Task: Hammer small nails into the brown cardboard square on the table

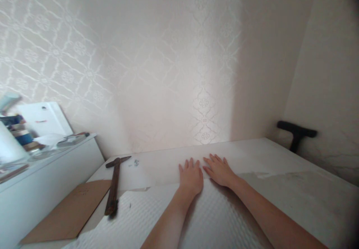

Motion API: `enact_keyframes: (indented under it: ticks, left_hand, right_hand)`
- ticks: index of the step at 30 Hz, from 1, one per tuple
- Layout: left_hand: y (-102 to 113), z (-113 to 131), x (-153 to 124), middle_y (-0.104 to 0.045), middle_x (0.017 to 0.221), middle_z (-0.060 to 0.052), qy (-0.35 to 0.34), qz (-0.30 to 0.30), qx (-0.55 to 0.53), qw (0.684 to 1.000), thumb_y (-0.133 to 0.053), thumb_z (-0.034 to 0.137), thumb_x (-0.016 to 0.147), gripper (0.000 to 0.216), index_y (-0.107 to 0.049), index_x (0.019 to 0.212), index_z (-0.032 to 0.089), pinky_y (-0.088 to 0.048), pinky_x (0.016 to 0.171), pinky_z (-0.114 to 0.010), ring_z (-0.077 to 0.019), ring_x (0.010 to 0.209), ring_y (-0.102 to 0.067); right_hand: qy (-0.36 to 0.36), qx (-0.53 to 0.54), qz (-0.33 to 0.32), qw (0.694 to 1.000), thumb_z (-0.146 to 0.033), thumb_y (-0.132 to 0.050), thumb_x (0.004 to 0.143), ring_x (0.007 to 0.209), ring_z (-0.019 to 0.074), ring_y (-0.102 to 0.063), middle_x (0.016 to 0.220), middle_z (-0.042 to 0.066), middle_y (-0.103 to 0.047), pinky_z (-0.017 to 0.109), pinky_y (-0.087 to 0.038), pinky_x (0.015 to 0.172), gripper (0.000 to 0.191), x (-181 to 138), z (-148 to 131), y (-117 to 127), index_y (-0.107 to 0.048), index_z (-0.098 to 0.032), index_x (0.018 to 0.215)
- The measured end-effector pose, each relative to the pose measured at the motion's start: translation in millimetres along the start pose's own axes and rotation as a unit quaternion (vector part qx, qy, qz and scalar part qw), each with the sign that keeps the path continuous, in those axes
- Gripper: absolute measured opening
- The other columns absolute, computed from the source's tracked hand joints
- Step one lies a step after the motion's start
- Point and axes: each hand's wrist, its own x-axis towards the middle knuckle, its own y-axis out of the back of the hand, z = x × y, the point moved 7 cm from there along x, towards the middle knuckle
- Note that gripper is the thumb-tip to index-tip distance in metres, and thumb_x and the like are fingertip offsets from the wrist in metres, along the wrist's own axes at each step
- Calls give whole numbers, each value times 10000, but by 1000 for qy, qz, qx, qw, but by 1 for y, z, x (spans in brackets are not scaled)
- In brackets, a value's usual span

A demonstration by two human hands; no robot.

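Both of my hands rest flat on a white tabletop [165, 166], side by side near its middle. My left hand [191, 175] lies palm down with its fingers spread. Just right of it, my right hand [220, 169] is also palm down, fingers apart. Neither hand holds anything. Under my forearms is a white quilted sheet [146, 211] with a ragged far edge. A hammer [113, 185] with a wooden handle lies to the left of my hands, its head toward the wall. Beside the hammer head are several small dark bits [136, 163], too small to name.
A brown cardboard piece [70, 211] lies at the left, against a white cabinet [56, 174]. On the cabinet stand a white box [45, 118] and assorted items. A black T-shaped support [297, 131] rises beyond the right edge. A patterned wall [168, 73] borders the back.
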Motion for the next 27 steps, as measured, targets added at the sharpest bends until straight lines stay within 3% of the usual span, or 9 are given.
enact_keyframes:
  ticks: [27]
  left_hand:
    - [1,1,0,-332,1412,-109,0,-1,-10,1000,-191,301,903,478,-373,1333,196,-230,1024,-547,-285,1295,-283]
  right_hand:
    - [-1,-1,-5,1000,-443,-244,904,1310,331,-181,1434,171,-251,556,-159,1002,543,-1,-1,1,-344,-178,1367]
